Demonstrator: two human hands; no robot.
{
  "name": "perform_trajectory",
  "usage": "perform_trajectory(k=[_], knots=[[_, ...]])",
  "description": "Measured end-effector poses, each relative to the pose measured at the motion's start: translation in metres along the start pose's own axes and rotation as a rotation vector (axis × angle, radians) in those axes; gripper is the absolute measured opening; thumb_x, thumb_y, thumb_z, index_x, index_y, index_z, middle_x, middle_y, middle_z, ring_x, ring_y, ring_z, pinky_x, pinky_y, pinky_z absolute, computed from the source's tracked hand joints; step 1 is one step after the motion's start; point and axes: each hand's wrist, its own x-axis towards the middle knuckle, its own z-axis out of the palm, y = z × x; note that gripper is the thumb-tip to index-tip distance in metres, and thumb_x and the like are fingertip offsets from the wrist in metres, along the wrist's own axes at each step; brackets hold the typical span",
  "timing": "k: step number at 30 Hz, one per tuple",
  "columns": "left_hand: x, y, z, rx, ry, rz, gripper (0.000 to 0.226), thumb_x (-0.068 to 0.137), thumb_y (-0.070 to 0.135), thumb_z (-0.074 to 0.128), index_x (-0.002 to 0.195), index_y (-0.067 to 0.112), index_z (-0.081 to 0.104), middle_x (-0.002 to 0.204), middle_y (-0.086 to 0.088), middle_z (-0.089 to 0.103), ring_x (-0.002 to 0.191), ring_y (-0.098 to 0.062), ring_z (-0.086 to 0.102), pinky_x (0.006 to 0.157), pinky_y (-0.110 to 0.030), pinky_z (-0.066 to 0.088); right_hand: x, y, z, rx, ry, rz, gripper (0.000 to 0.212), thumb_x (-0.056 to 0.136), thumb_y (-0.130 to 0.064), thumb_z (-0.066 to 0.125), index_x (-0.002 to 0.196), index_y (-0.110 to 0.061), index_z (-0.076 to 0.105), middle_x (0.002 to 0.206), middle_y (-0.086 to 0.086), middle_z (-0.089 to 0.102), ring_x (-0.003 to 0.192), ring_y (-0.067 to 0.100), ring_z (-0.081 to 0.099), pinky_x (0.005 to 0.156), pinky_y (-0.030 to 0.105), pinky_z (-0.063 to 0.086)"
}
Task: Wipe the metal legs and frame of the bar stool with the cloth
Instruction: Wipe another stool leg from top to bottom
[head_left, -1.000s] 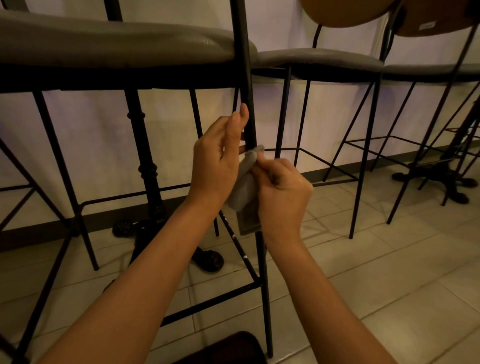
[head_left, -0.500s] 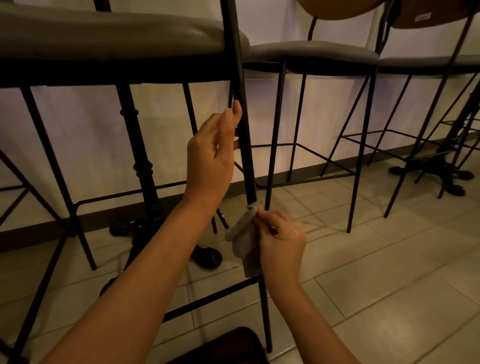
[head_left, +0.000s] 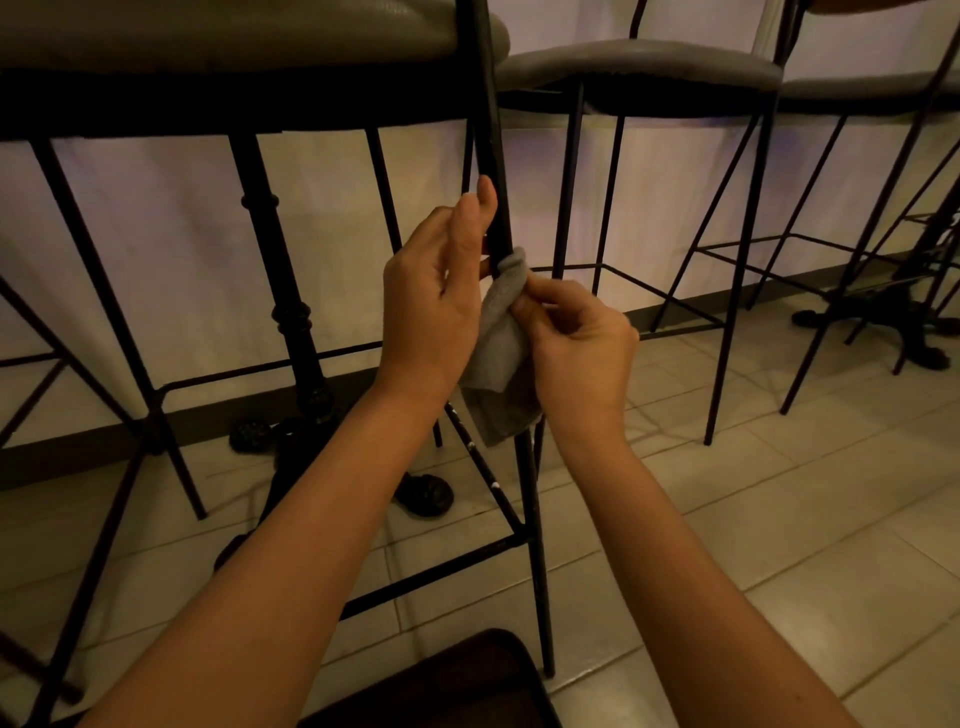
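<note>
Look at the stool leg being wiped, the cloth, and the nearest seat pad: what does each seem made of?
Stool leg: thin black rod, likely painted metal, with pale specks. Cloth: soft grey fabric, folds and drapes limply, gripped by the right hand. Seat pad: smooth grey upholstery, perhaps vinyl or leather; unsure.

both hands (head_left: 498, 322) hold cloth (head_left: 501, 353) around stool leg (head_left: 530, 519).
</note>
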Motion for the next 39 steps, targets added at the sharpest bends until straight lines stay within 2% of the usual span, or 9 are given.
perform_trajectory(k=[3, 7, 10, 13, 17, 22, 27, 31, 39], knots=[[-0.001, 0.0, 0.0, -0.015, -0.002, -0.012, 0.032, 0.099, 0.027, 0.029, 0.123, 0.02, 0.048, 0.108, 0.025, 0.053, 0.098, 0.003, 0.059, 0.09, -0.023, 0.05, -0.017, 0.015, -0.006, -0.09, 0.002, -0.038, 0.015, 0.083, -0.007, 0.062, 0.092, -0.018, 0.068, 0.081, -0.006, 0.066, 0.078, 0.003, 0.062, 0.068, 0.011, 0.05], [-0.002, 0.002, 0.002, -0.015, 0.019, -0.019, 0.041, 0.089, 0.053, 0.03, 0.115, 0.03, 0.051, 0.091, 0.031, 0.06, 0.079, -0.004, 0.055, 0.084, -0.023, 0.052, -0.053, 0.046, -0.022, -0.251, -0.05, 0.023, 0.02, 0.084, -0.009, 0.06, 0.091, -0.027, 0.063, 0.082, -0.02, 0.058, 0.081, -0.011, 0.055, 0.067, 0.004, 0.045], [-0.004, 0.003, 0.005, -0.01, 0.049, -0.041, 0.047, 0.094, 0.049, 0.031, 0.122, 0.019, 0.053, 0.106, 0.025, 0.056, 0.078, -0.01, 0.053, 0.08, -0.022, 0.053, -0.074, 0.067, -0.032, -0.311, -0.066, 0.078, 0.023, 0.084, -0.007, 0.06, 0.089, -0.029, 0.063, 0.081, -0.019, 0.059, 0.083, -0.009, 0.056, 0.067, 0.004, 0.046], [-0.006, 0.003, 0.007, -0.017, 0.064, -0.069, 0.036, 0.099, 0.033, 0.029, 0.123, 0.019, 0.053, 0.096, 0.023, 0.056, 0.081, -0.004, 0.052, 0.082, -0.026, 0.052, -0.088, 0.084, -0.038, -0.36, -0.055, 0.112, 0.021, 0.083, -0.005, 0.062, 0.092, -0.023, 0.067, 0.083, -0.012, 0.064, 0.083, -0.004, 0.059, 0.068, 0.005, 0.046], [-0.01, 0.006, 0.008, -0.036, 0.061, -0.069, 0.024, 0.092, 0.049, 0.034, 0.107, 0.04, 0.05, 0.082, 0.017, 0.053, 0.08, -0.001, 0.049, 0.079, -0.043, 0.052, -0.099, 0.094, -0.042, -0.391, -0.044, 0.179, 0.021, 0.083, -0.001, 0.061, 0.091, -0.019, 0.069, 0.08, -0.01, 0.063, 0.079, -0.006, 0.059, 0.064, 0.003, 0.044], [-0.02, 0.003, 0.011, -0.055, 0.057, -0.083, 0.032, 0.091, 0.05, 0.034, 0.107, 0.03, 0.054, 0.095, 0.012, 0.056, 0.082, -0.003, 0.049, 0.075, -0.045, 0.053, -0.091, 0.089, -0.045, -0.402, -0.061, 0.274, 0.018, 0.083, -0.002, 0.06, 0.091, -0.014, 0.071, 0.078, -0.009, 0.062, 0.071, -0.002, 0.056, 0.062, 0.003, 0.044], [-0.033, -0.004, 0.015, -0.055, 0.056, -0.092, 0.046, 0.089, 0.05, 0.031, 0.116, 0.02, 0.053, 0.101, 0.012, 0.055, 0.088, -0.008, 0.054, 0.078, -0.046, 0.053, -0.072, 0.061, -0.036, -0.414, -0.077, 0.155, 0.016, 0.084, -0.011, 0.061, 0.095, -0.021, 0.068, 0.084, -0.013, 0.062, 0.078, -0.005, 0.057, 0.066, 0.004, 0.045], [-0.041, -0.015, 0.016, -0.07, 0.043, -0.098, 0.033, 0.091, 0.047, 0.031, 0.117, 0.033, 0.048, 0.091, 0.013, 0.055, 0.085, -0.01, 0.052, 0.077, -0.048, 0.052, -0.044, 0.037, -0.021, -0.298, -0.021, 0.036, 0.015, 0.083, -0.01, 0.063, 0.094, -0.016, 0.07, 0.078, -0.015, 0.061, 0.074, -0.008, 0.057, 0.066, 0.003, 0.045], [-0.045, -0.019, 0.021, -0.11, 0.075, -0.121, 0.026, 0.093, 0.038, 0.03, 0.11, 0.037, 0.049, 0.086, 0.023, 0.057, 0.079, -0.007, 0.048, 0.071, -0.024, 0.045, -0.074, 0.074, -0.037, -0.347, -0.05, 0.087, 0.024, 0.083, 0.0, 0.06, 0.089, -0.023, 0.066, 0.078, -0.016, 0.062, 0.077, -0.004, 0.06, 0.068, 0.008, 0.048]])
